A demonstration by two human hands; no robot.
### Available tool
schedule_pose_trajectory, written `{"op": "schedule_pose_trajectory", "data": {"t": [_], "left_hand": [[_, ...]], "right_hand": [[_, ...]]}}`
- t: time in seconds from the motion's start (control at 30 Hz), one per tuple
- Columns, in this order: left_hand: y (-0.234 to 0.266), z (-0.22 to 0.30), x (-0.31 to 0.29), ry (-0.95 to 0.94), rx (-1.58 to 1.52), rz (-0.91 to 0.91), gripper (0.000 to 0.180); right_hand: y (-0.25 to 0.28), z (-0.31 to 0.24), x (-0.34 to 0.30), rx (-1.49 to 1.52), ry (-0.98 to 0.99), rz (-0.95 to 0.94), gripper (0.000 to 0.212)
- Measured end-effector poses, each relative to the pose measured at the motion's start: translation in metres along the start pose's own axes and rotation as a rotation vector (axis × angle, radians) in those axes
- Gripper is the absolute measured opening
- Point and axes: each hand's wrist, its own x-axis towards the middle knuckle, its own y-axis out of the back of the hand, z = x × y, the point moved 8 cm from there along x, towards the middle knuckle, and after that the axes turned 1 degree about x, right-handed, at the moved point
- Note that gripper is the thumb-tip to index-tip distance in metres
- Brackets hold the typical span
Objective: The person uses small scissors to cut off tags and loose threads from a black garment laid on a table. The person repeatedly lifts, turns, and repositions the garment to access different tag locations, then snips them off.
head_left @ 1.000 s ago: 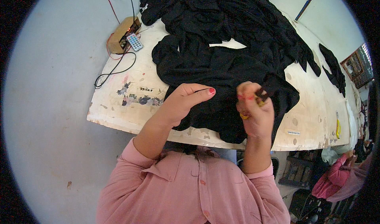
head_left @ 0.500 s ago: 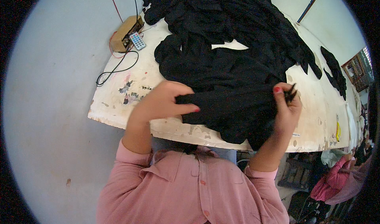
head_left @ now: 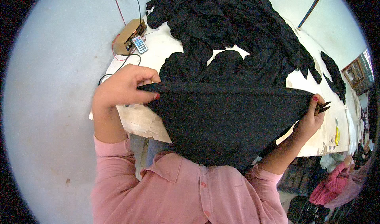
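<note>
A piece of black cloth (head_left: 233,121) is stretched between my two hands, its upper edge nearly straight and the rest hanging down before my chest. My left hand (head_left: 124,85) pinches its left corner between thumb and fingers. At the other corner, my right hand (head_left: 310,119) grips the edge with the thumb on top. Small dark thread snips (head_left: 323,107) stick out from the fingers of that same hand, blades pointing right. Beyond the cloth lies a large heap of black cloth (head_left: 237,22) on the worn white table (head_left: 144,121).
At the table's left edge sit a brown box with wires (head_left: 130,36) and a small remote control (head_left: 140,44). A separate black piece (head_left: 333,77) and a yellow item (head_left: 337,136) lie on the right. Another person in a pink sleeve (head_left: 330,186) is at far right.
My hands have moved apart, the left one leftward and the right one rightward and slightly down. The cloth between them has gone from loose on the table to drawn taut and lifted.
</note>
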Motion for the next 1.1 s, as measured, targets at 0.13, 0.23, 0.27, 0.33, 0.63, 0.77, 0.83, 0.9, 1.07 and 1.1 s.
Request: {"op": "schedule_pose_trajectory", "data": {"t": [0.13,0.23,0.27,0.33,0.63,0.77,0.83,0.9,1.07,1.1], "left_hand": [[0.05,-0.061,0.003,0.088,0.296,0.617,0.021],[0.114,-0.021,-0.042,0.02,0.392,1.291,0.025],[0.13,0.0,-0.065,-0.022,0.559,1.491,0.028],[0.147,0.03,-0.101,-0.232,0.677,1.716,0.028],[0.088,-0.028,-0.011,-0.308,-0.682,0.585,0.016],[0.043,-0.006,0.007,-0.229,-0.715,0.491,0.013],[0.031,0.009,0.012,-0.189,-0.554,0.431,0.015],[0.021,0.033,0.02,-0.3,-0.322,0.361,0.015],[0.001,0.065,0.023,-0.484,-0.201,0.354,0.013],[0.001,0.068,0.022,-0.476,-0.156,0.337,0.015]], "right_hand": [[-0.018,-0.005,-0.017,-0.079,0.057,-0.178,0.015],[-0.025,-0.025,-0.024,0.009,0.111,-0.176,0.015],[-0.02,-0.03,-0.023,0.041,0.119,-0.139,0.016],[-0.012,-0.032,-0.019,0.128,0.108,-0.044,0.02],[0.031,0.067,0.045,-0.597,0.051,0.029,0.023],[0.006,0.076,0.034,-1.097,-0.026,-0.137,0.021],[-0.031,0.039,0.011,-0.8,0.06,-0.151,0.023],[-0.092,0.007,-0.022,-0.385,-0.092,-0.405,0.034],[-0.191,-0.054,-0.102,0.225,-0.111,-0.972,0.037],[-0.196,-0.048,-0.109,0.277,-0.224,-1.031,0.035]]}}
